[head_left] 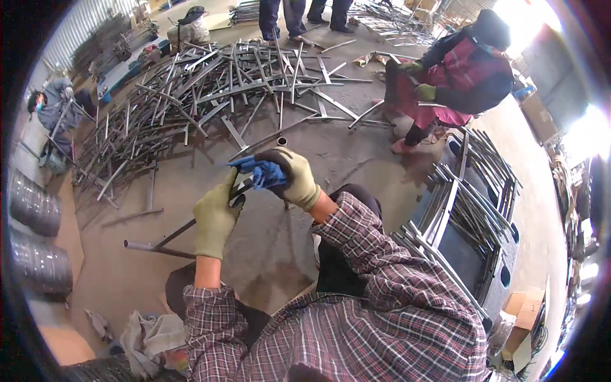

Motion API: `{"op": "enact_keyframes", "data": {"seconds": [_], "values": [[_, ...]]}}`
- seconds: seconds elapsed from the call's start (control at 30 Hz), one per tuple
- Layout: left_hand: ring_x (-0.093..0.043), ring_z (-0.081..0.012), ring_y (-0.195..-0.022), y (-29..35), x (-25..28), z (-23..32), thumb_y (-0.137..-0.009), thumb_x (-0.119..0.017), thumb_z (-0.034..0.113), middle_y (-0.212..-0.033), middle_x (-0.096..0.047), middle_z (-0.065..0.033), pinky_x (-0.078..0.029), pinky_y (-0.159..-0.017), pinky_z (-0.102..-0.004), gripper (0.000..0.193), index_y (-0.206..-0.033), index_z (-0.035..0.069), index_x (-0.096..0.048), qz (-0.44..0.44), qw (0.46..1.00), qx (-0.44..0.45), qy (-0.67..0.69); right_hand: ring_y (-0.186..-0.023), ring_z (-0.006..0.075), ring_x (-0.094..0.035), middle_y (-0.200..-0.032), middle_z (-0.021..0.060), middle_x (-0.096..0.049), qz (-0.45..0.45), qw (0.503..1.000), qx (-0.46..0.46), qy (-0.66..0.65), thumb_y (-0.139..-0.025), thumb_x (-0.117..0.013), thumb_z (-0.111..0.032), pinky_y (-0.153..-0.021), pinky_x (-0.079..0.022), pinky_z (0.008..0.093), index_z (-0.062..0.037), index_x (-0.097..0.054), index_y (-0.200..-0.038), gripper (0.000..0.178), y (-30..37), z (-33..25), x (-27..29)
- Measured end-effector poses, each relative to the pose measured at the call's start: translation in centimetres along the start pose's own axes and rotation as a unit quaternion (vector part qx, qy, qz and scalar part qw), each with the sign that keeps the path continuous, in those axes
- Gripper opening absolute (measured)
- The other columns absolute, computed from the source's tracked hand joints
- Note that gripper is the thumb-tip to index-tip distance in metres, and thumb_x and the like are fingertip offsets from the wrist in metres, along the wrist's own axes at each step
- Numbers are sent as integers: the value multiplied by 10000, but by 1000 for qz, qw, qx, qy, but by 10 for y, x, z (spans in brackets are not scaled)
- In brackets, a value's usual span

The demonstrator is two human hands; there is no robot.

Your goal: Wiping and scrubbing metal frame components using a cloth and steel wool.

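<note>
Both my hands wear pale green-yellow work gloves with dark fingertips. My left hand (216,219) is closed around a bar of a dark metal tube frame (176,233), held in front of me above the floor. One crosswise tube of the frame sticks out to the lower left of that hand. My right hand (298,177) grips a bunched blue cloth (267,173) against the frame's upper part, just beyond the left hand. An open round tube end shows past my right knuckles. The gloves and cloth hide where the bars meet.
A large tangled pile of metal frames (234,132) lies ahead. To the right, a dark holder (503,270) carries many thin tubes. A person in a red apron (455,73) works at the far right, another person (57,111) at left. Grey rags (153,337) lie lower left; cardboard (527,309) lower right.
</note>
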State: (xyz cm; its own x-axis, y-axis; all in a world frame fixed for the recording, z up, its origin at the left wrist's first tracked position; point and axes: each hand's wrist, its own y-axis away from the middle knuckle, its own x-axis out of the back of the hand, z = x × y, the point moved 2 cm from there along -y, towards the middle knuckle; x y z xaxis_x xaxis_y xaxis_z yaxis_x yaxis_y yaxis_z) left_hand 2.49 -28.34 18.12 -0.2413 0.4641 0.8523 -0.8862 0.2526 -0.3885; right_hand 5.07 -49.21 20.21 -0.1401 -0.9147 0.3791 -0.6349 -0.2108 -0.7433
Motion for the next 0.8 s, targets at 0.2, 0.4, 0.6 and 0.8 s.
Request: {"op": "enact_keyframes", "data": {"seconds": [0.2,0.4,0.6,0.8], "values": [[-655,-299,-799,-11,-2,-5,-760,-769,241,-883,-667,-85,-505,-688,-439,698,-1404,226,-500,-68,984,135,-92,-861,208,-667,-1074,171,-676,234,900,-101,-354,-960,-526,-79,-733,-548,310,61,-611,-1102,216,-12,1,35],[-659,-300,-766,-10,-5,0,-778,-750,276,-823,-673,-82,-498,-645,-443,304,-1042,148,-670,16,998,26,-49,-952,136,-622,-1140,31,-642,196,887,-189,-372,-778,-746,-25,-808,-540,302,-24,-491,-1309,590,-4,21,-24],[-666,-333,-795,-8,-5,2,-799,-734,304,-829,-683,-101,-504,-674,-442,210,-902,132,-671,-46,993,70,-87,-689,107,-595,-831,16,-660,4,855,-383,-350,-795,-736,-155,-643,-509,273,-29,-659,-929,198,-5,57,-10],[-661,-308,-754,-4,-3,-1,-800,-723,330,-794,-664,-89,-501,-645,-450,233,-823,112,-643,-15,989,70,-125,-789,133,-641,-891,45,-673,59,937,-299,-171,-818,-749,-212,-714,-547,309,-24,-652,-950,249,2,57,-32]]}}
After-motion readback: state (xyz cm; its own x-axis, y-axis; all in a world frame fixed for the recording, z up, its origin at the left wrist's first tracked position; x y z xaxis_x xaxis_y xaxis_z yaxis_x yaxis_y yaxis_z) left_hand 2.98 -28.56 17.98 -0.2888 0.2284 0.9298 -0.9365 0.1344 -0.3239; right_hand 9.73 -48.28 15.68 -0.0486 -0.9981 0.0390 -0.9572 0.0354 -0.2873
